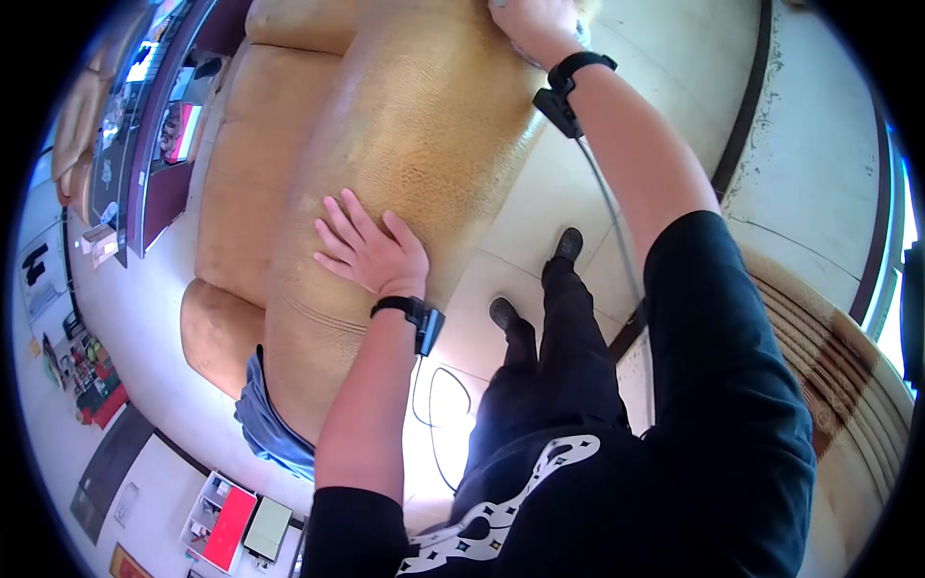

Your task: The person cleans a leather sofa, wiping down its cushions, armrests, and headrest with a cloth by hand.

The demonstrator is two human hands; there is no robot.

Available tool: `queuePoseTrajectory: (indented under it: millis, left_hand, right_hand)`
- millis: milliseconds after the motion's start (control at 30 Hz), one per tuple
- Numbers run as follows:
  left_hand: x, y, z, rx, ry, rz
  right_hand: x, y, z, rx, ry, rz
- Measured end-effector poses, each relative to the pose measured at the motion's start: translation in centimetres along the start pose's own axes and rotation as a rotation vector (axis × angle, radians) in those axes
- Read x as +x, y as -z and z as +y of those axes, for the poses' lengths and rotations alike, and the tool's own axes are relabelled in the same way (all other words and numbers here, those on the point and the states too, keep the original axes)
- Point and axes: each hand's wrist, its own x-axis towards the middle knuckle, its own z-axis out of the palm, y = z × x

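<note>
My left hand [371, 249] lies flat on the worn tan leather of a sofa [414, 116], its fingers spread and nothing held. At the top edge of the view, my right hand [540, 27] presses on the far end of the same padded surface. Its fingers are curled over a pale cloth [584, 29], of which only small bits show around the hand; part of it is cut off by the frame. The leather between my hands looks shiny, with a rougher, wrinkled patch in the middle.
A dark blue cloth [270, 424] hangs over the sofa's near end. Seat cushions [255, 164] lie to the left, with a dark table [159, 183] beyond. A cable [434, 424] loops above the tiled floor. A brown striped cover [819, 356] is at the right.
</note>
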Motion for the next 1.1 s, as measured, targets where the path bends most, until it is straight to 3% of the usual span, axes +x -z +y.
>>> queuePoseTrajectory:
  millis: [67,133,200,267,467,700,933,1100]
  left_hand:
    - [0.0,-0.2,-0.2,-0.015,-0.009,0.007]
    - [0.0,-0.2,-0.2,-0.015,0.006,0.001]
    - [-0.1,-0.4,-0.2,-0.027,0.010,0.006]
    - [0.0,-0.1,-0.1,-0.035,0.012,0.009]
    - [0.1,0.4,0.4,0.027,0.011,-0.035]
    - [0.3,0.6,0.6,0.037,0.000,-0.037]
    - [0.6,0.6,0.6,0.047,-0.002,-0.048]
    - [0.7,0.9,0.6,0.052,-0.019,-0.064]
  right_hand:
    - [-0.8,-2.9,-0.1,-0.033,0.008,0.227]
    - [-6.5,-4.2,-1.8,-0.147,0.110,0.059]
    - [-14.8,-5.4,-4.6,-0.060,0.388,0.048]
    - [-19.2,-3.8,-5.0,0.107,0.591,-0.174]
    - [-6.4,-3.7,3.8,0.060,0.325,0.149]
    - [5.7,-4.8,10.5,-0.004,0.029,0.076]
    - [11.1,-4.1,11.7,-0.091,-0.009,-0.118]
    - [13.9,-5.0,13.0,-0.074,0.077,-0.144]
